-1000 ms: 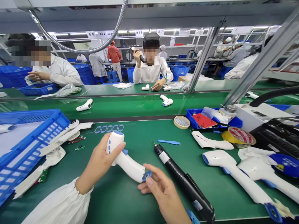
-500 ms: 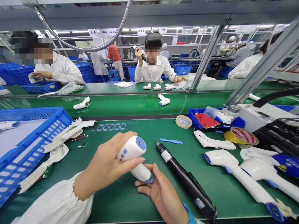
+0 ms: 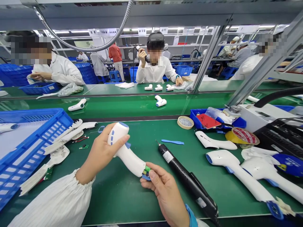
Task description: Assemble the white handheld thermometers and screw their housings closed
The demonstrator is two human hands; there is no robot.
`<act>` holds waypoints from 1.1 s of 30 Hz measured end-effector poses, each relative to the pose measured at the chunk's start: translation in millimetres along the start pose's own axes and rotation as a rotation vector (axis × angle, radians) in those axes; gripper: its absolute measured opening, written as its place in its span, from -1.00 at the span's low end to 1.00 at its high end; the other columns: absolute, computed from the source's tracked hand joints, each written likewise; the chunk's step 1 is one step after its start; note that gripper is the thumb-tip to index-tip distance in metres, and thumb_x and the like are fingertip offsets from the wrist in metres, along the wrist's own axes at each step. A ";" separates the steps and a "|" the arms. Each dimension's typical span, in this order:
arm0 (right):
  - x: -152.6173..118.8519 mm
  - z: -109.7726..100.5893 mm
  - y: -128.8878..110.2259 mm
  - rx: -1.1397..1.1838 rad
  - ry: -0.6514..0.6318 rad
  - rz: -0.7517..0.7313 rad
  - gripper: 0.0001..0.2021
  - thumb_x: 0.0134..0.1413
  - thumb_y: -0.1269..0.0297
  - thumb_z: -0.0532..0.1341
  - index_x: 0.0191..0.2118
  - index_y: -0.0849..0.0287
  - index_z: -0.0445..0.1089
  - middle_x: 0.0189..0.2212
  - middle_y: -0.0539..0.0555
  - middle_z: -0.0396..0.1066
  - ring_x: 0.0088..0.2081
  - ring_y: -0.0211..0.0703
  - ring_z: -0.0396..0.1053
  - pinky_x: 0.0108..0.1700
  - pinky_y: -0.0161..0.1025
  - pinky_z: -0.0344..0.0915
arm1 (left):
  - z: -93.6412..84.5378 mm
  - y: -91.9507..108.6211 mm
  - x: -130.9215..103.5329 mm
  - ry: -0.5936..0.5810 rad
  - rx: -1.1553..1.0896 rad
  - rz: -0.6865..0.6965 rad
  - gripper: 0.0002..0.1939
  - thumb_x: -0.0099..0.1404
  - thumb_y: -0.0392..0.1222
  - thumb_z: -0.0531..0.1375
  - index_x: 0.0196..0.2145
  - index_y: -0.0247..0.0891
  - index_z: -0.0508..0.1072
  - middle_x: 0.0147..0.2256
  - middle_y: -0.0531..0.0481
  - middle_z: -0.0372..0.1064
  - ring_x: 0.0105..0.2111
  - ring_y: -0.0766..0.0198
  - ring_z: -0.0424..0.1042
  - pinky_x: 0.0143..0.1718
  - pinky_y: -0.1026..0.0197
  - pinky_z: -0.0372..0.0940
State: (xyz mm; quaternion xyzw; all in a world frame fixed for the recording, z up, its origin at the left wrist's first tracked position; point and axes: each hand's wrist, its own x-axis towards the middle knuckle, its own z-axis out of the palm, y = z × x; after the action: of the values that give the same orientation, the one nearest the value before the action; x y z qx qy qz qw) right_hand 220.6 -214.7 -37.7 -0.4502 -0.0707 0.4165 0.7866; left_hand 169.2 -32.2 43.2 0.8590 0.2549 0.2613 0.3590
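My left hand (image 3: pixel 101 149) is wrapped round the head of a white infrared thermometer (image 3: pixel 129 159) with blue buttons and a blue end. Its handle slants down to the right. At the handle's lower end, my right hand (image 3: pixel 163 186) pinches the blue end cap (image 3: pixel 146 177), where green and yellow parts show in the opening. Whether the cap is partly off or hinged I cannot tell. Just right of my right hand lies a black electric screwdriver (image 3: pixel 187 179), its bit pointing away from me. A blue pry stick (image 3: pixel 172 142) lies beyond its tip.
At left stands a blue basket (image 3: pixel 56 126), with white shell halves (image 3: pixel 68 138) and a small green circuit board (image 3: pixel 83 147) beside it. More thermometers (image 3: pixel 236 173), tape (image 3: pixel 243 136) and a screw dish (image 3: pixel 185 122) are at right. A co-worker (image 3: pixel 155 67) sits across the green belt (image 3: pixel 118 105).
The thermometer has swung so its handle shows lengthwise, and its head has moved up and left. My right fingers have closed on the end cap. Thermometers on the belt have shifted left.
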 end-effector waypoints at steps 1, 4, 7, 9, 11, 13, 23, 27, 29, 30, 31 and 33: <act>0.6 -0.1 0.1 -0.015 0.002 -0.005 -0.56 -0.11 0.10 0.35 -0.14 0.28 0.40 -0.34 0.10 0.50 -0.40 -0.27 0.44 -0.27 -0.29 0.38 | 0.6 -2.7 0.0 0.000 -0.008 -0.034 -0.51 0.12 0.16 0.16 -0.09 -0.21 0.32 -0.34 0.02 0.38 -0.43 0.22 0.39 -0.44 0.24 0.29; 3.8 -1.0 1.1 -0.055 -0.044 0.022 -0.53 -0.18 0.09 0.38 -0.14 0.26 0.40 -0.30 0.09 0.48 -0.38 -0.26 0.44 -0.27 -0.28 0.39 | -0.2 -4.9 -0.6 -0.018 0.023 -0.035 -0.50 0.11 0.18 0.16 -0.09 -0.19 0.32 -0.30 0.02 0.37 -0.41 0.21 0.39 -0.41 0.22 0.30; 8.2 -2.7 2.8 -0.119 -0.100 0.036 -0.46 -0.22 0.07 0.39 -0.08 0.22 0.35 -0.26 0.08 0.45 -0.35 -0.24 0.43 -0.23 -0.26 0.37 | -3.2 2.5 -1.4 -0.041 0.121 0.040 -0.52 0.12 0.17 0.16 -0.08 -0.14 0.31 -0.26 0.04 0.37 -0.39 0.23 0.38 -0.38 0.24 0.30; 10.9 -3.3 4.4 -0.196 -0.120 0.006 -0.44 -0.20 0.05 0.37 -0.05 0.21 0.33 -0.26 0.08 0.44 -0.34 -0.22 0.42 -0.23 -0.24 0.35 | -4.9 10.1 -1.2 -0.060 0.205 0.107 -0.52 0.13 0.17 0.16 -0.07 -0.10 0.29 -0.26 0.05 0.37 -0.40 0.24 0.37 -0.40 0.26 0.28; 12.7 -3.1 5.8 -0.296 -0.128 -0.039 -0.50 -0.12 0.03 0.32 -0.07 0.21 0.35 -0.31 0.08 0.45 -0.35 -0.20 0.40 -0.24 -0.24 0.33 | -5.4 16.6 -0.4 -0.078 0.257 0.165 -0.52 0.13 0.18 0.16 -0.06 -0.07 0.29 -0.26 0.07 0.39 -0.41 0.26 0.37 -0.42 0.29 0.27; 12.8 -2.7 5.9 -0.439 -0.114 -0.103 -0.63 -0.02 0.08 0.24 -0.12 0.21 0.41 -0.40 0.05 0.44 -0.39 -0.20 0.37 -0.31 -0.27 0.30 | -4.5 19.7 0.6 -0.094 0.273 0.191 -0.52 0.12 0.19 0.16 -0.05 -0.05 0.28 -0.26 0.09 0.40 -0.40 0.26 0.39 -0.45 0.32 0.27; -29.3 -29.7 -55.0 -1.385 -0.148 -0.155 -0.90 -0.06 0.35 0.25 -0.36 0.07 0.49 -0.57 -0.06 0.44 -0.53 -0.24 0.33 -0.51 -0.36 0.08 | -6.7 -33.7 -1.6 -0.018 0.205 -0.131 -0.39 -0.04 0.33 0.15 -0.11 -0.07 0.31 -0.29 0.03 0.44 -0.38 0.11 0.43 -0.42 0.22 0.31; -10.4 -45.1 -108.6 -1.537 -0.056 -0.366 -0.86 0.13 0.21 0.15 -0.28 0.04 0.45 -0.35 -0.05 0.46 -0.30 -0.25 0.37 -0.26 -0.37 0.22 | 1.8 -48.3 -7.4 -0.069 -0.002 -0.273 -0.45 0.04 0.26 0.10 -0.15 -0.18 0.32 -0.40 0.01 0.45 -0.44 0.10 0.44 -0.46 0.21 0.31; 27.2 -52.4 -127.8 -1.690 0.048 -0.392 -0.82 0.18 0.18 0.10 -0.24 0.10 0.42 -0.29 -0.02 0.45 -0.26 -0.26 0.36 -0.22 -0.35 0.25 | 13.7 -50.7 -12.3 -0.124 -0.030 -0.291 -0.48 0.07 0.24 0.09 -0.18 -0.21 0.32 -0.45 0.01 0.45 -0.47 0.10 0.44 -0.45 0.19 0.30; 50.2 -56.1 -134.0 -1.728 0.085 -0.374 -0.81 0.20 0.21 0.09 -0.24 0.14 0.41 -0.31 0.00 0.44 -0.29 -0.26 0.37 -0.24 -0.33 0.26 | 20.2 -51.9 -14.8 -0.149 -0.016 -0.289 -0.50 0.09 0.24 0.08 -0.19 -0.21 0.33 -0.45 0.00 0.45 -0.46 0.09 0.44 -0.45 0.18 0.29; 73.8 -59.8 -137.9 -1.773 0.120 -0.342 -0.81 0.20 0.24 0.09 -0.25 0.18 0.41 -0.34 0.01 0.44 -0.32 -0.25 0.37 -0.24 -0.29 0.28 | 26.3 -53.4 -16.8 -0.168 0.005 -0.285 -0.51 0.10 0.24 0.07 -0.20 -0.21 0.34 -0.45 0.00 0.45 -0.46 0.09 0.45 -0.45 0.18 0.28; 116.6 -66.1 -140.7 -1.866 0.206 -0.293 -0.80 0.20 0.23 0.10 -0.22 0.24 0.38 -0.33 0.03 0.43 -0.31 -0.22 0.39 -0.21 -0.18 0.32 | 36.2 -58.6 -19.1 -0.180 0.043 -0.290 -0.50 0.11 0.25 0.05 -0.19 -0.19 0.34 -0.44 0.00 0.46 -0.45 0.08 0.46 -0.45 0.18 0.28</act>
State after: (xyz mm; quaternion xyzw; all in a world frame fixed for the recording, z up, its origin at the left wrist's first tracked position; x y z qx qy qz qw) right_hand 410.9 -208.7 0.8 -0.9182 -0.3608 0.0476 0.1565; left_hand 163.4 -25.8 -27.8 0.8406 0.3486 0.1230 0.3959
